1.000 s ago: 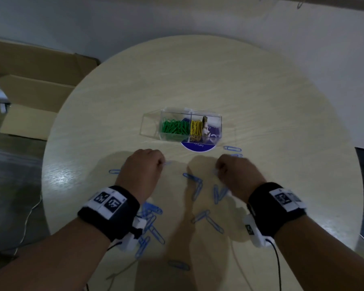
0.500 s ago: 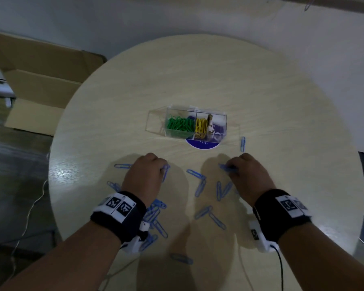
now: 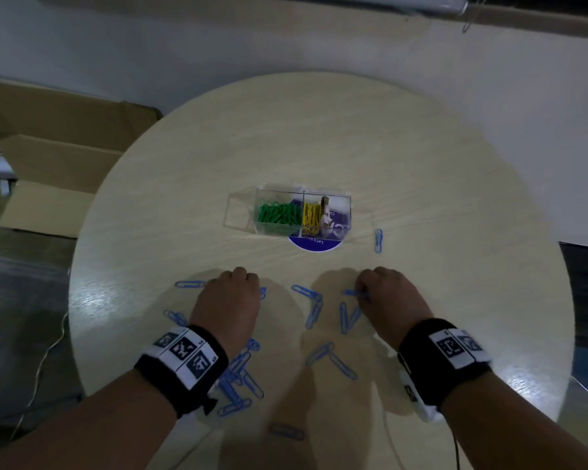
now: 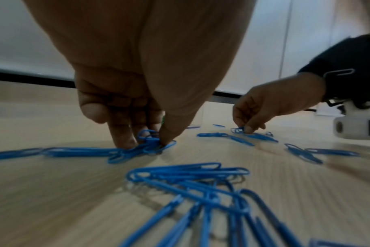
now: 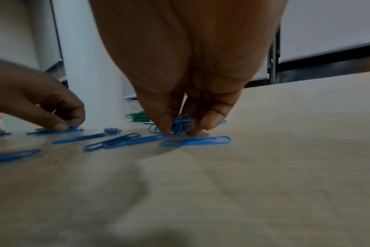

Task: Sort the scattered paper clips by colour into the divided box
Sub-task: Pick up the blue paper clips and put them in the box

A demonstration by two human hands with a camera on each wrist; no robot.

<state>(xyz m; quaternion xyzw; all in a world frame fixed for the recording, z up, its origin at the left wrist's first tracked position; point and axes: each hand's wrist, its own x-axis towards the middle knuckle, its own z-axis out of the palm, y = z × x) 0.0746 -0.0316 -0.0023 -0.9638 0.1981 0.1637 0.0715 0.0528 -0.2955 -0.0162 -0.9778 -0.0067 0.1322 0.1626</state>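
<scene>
A clear divided box (image 3: 343,201) stands mid-table with green clips (image 3: 279,213) in its left part and yellow clips (image 3: 311,215) beside them. Blue paper clips (image 3: 314,310) lie scattered on the round table (image 3: 421,164) near me. My left hand (image 3: 233,296) is curled down on the table, its fingertips (image 4: 125,140) pinching a small bunch of blue clips (image 4: 150,142). My right hand (image 3: 384,293) does the same, thumb and fingers (image 5: 165,127) closed round a tangle of blue clips (image 5: 182,125).
A pile of blue clips (image 3: 238,378) lies under my left wrist, seen close in the left wrist view (image 4: 201,180). One clip (image 3: 378,240) lies alone right of the box. A dark blue round label (image 3: 314,244) sits under the box. Cardboard boxes (image 3: 55,164) stand off the table's left.
The head view has shifted a little. My right hand moved slightly left and down onto the clips by it; the left hand stays on its clips.
</scene>
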